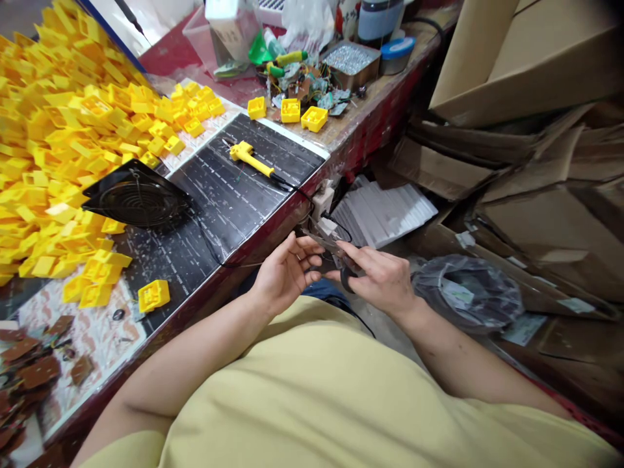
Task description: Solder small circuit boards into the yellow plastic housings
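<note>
My right hand [383, 276] grips a pair of scissors [347, 276] with dark handles, its fingers around the loops. The metal blades point up and left, toward my left hand [285, 273]. My left hand has its palm turned up and its fingers curled, thumb and forefinger close together by the blade tips. Whatever it pinches is too small to make out. Both hands are just off the table edge, in front of my body. On the black mat, a yellow-handled soldering iron [251, 159] lies with its cord over the edge.
Yellow plastic housings [73, 149] are heaped at the left, beside a black fan [139, 195]. A single yellow housing [154, 296] sits near the edge. Circuit boards [39, 370] lie front left. A metal tin [351, 64] stands behind. Cardboard boxes [556, 221] and a lined bin [468, 292] occupy the right.
</note>
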Demonstrator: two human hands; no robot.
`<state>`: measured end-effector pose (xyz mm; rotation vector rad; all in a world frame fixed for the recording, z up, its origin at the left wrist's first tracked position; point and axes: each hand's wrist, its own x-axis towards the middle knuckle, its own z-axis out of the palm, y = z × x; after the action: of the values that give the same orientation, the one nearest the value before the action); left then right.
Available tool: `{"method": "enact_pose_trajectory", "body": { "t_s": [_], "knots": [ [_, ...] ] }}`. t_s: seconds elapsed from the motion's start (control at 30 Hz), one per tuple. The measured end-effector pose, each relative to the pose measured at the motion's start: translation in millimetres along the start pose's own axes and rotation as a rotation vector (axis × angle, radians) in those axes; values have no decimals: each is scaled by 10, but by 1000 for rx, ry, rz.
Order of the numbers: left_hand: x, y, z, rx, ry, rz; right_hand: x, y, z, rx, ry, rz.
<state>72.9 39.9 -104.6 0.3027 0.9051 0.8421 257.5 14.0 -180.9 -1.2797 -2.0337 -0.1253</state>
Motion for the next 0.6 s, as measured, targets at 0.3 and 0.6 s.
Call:
{"method": "enact_pose_trajectory", "body": {
  "t_s": [0.3, 0.6],
  "knots": [
    [-5, -23, 10, 19, 3, 6, 7, -14, 13, 33, -21, 27],
    [-6, -23, -1, 155, 73, 94, 15, 112, -12, 3, -45, 19]
  ]
}}
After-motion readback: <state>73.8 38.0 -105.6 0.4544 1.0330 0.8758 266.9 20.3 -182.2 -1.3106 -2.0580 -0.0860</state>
